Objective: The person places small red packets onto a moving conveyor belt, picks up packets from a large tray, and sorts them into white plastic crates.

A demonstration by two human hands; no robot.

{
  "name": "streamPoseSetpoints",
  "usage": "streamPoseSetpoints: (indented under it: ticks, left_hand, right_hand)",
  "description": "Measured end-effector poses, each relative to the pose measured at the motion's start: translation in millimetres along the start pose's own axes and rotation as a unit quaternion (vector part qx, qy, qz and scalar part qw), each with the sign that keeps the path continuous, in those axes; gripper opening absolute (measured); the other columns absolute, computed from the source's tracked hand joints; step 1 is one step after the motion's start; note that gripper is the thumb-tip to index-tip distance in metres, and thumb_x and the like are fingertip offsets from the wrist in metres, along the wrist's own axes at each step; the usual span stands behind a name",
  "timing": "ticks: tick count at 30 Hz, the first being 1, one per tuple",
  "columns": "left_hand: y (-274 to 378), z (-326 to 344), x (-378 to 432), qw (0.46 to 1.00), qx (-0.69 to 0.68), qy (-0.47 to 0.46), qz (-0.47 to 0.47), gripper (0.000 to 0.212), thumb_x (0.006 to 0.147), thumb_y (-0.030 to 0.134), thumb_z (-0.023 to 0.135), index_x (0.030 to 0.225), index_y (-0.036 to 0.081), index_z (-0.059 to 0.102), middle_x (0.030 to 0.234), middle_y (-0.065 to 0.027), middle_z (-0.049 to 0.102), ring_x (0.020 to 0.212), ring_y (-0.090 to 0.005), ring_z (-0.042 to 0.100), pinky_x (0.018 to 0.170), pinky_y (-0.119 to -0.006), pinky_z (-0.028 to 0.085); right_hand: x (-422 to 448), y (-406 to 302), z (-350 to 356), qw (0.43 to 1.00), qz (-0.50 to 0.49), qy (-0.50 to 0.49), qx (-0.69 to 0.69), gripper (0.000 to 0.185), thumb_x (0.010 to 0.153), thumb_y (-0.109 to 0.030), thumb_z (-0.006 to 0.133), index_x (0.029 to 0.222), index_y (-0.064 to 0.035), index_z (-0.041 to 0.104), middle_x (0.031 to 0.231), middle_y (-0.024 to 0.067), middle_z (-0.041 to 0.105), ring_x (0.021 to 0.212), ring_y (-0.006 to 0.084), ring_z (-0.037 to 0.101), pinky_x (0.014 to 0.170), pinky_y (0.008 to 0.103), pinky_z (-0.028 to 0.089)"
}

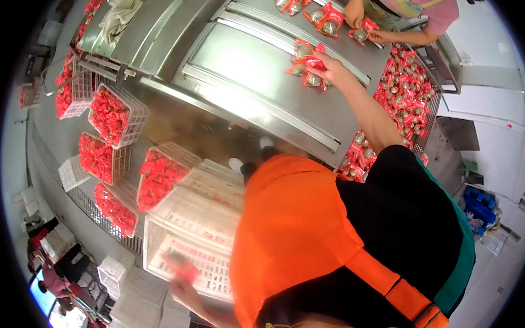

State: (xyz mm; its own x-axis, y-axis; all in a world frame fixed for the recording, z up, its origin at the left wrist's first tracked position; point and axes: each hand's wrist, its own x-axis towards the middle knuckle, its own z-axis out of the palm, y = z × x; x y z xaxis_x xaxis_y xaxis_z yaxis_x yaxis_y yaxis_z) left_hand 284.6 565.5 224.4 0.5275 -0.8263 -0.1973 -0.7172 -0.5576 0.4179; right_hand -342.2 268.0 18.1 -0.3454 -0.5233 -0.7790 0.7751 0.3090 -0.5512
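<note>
My right hand (328, 70) reaches over the steel worktable (249, 55). Its fingers grip red and clear plastic packets (307, 63), each with a roundish greyish-brown item inside. Low on the left, my left hand (184, 292) is blurred by motion. At its fingertips is one red packet (181, 266), also blurred, in front of the open side of a white plastic crate (190, 248). The pierced inner wall of that crate shows behind the packet. More red packets (326, 19) lie in small groups along the table's far side.
Across the table a person's hands (367, 31) hold another packet. A heap of packets (404, 91) lies at the table's right end. Several crates of red packets (110, 117) stand left. A cloth (120, 13) lies on the steel surface. Stacked white crates (138, 298) stand lower left.
</note>
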Motion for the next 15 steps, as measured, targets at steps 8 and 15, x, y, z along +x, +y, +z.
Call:
streamPoseSetpoints:
  ticks: [8, 15]
  left_hand:
    - [242, 203, 139, 0.857, -0.425, -0.29, 0.026, 0.016, 0.088, 0.017, 0.054, 0.085, 0.005, 0.063, 0.076, 0.0015, 0.056, 0.067, -0.0059, 0.047, 0.058, -0.021, 0.036]
    - [388, 413, 86, 0.769, -0.414, -0.485, 0.035, 0.011, 0.084, -0.001, 0.048, 0.078, -0.002, 0.057, 0.072, -0.0054, 0.054, 0.059, -0.0135, 0.051, 0.053, -0.024, 0.042]
  right_hand:
    - [-17, -4, -7, 0.996, -0.007, -0.057, -0.069, 0.033, 0.08, -0.007, 0.063, 0.108, 0.0057, 0.051, 0.101, 0.0205, 0.059, 0.082, 0.0305, 0.064, 0.069, 0.0364, 0.059]
    - [-68, 28, -55, 0.986, -0.054, -0.059, -0.143, 0.029, 0.084, -0.016, 0.059, 0.101, 0.0054, 0.05, 0.086, 0.0169, 0.061, 0.07, 0.0251, 0.066, 0.057, 0.0354, 0.058]
